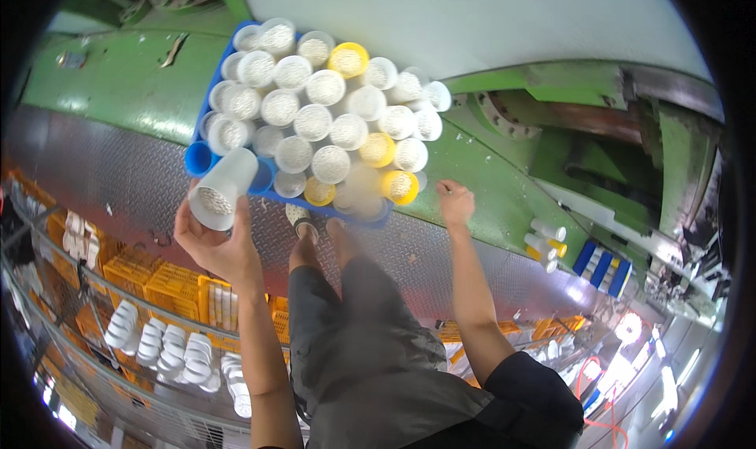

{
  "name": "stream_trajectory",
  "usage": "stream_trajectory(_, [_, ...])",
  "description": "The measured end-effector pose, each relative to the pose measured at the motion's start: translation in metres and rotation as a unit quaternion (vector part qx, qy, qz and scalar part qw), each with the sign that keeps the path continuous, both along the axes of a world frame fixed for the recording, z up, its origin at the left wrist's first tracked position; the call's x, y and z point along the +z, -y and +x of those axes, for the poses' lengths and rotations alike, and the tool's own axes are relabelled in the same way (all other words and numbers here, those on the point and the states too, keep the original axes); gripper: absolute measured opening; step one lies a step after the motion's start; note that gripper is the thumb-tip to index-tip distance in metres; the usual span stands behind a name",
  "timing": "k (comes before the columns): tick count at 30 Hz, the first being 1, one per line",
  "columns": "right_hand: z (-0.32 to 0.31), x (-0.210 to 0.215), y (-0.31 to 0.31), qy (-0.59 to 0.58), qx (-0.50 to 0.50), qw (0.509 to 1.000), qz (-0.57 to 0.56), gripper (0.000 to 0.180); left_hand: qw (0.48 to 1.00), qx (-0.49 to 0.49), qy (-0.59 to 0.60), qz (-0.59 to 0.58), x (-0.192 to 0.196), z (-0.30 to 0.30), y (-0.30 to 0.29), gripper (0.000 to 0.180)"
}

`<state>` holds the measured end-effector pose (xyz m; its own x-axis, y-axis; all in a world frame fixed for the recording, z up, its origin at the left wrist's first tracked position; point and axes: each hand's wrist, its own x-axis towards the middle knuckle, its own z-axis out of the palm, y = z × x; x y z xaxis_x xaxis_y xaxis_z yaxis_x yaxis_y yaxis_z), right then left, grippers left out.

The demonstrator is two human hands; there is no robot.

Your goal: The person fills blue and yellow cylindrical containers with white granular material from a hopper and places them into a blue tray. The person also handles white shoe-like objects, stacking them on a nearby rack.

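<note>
Left hand (214, 244) holds one white tube (223, 188) by its lower end, fingers wrapped round it in a closed grip, its open perforated end facing the camera. The tube sits just off the near left corner of the blue crate (206, 146), which is packed with upright white tubes and a few yellow tubes (348, 58); some stand higher than others, so the stack looks loosely seated. Right hand (455, 203) rests on the green machine surface (480, 173) just beside the crate's near right corner, fingers curled; whether it pinches anything cannot be told. The person stands on a grey chequer plate walkway (118, 173), feet just beside the crate's near edge. Likely risks: the held tube is gripped low with the long end free, so it could tip out of the hand or knock its neighbours in the crate; the raised tubes near the crate's near edge could topple off toward the feet. Below the walkway sit yellow baskets (150, 280) and racks of white spools (173, 347), so anything dropped may fall out of reach.
</note>
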<state>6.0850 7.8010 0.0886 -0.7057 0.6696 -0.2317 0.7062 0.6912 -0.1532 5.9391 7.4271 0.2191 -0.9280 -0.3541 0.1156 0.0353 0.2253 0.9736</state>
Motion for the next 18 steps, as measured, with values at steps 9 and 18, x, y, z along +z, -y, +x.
stream_trajectory(9, [-0.131, 0.135, 0.136, -0.245, 0.246, 0.917, -0.194, 0.015, 0.995, 0.048, 0.066, 0.049, 0.003, 0.03, 0.028, 0.076])
stream_trajectory(18, [-0.247, 0.041, 0.274, 0.012, 0.505, 0.858, -0.095, 0.015, 0.99, 0.002, 0.091, 0.108, -0.003, 0.022, 0.077, 0.079])
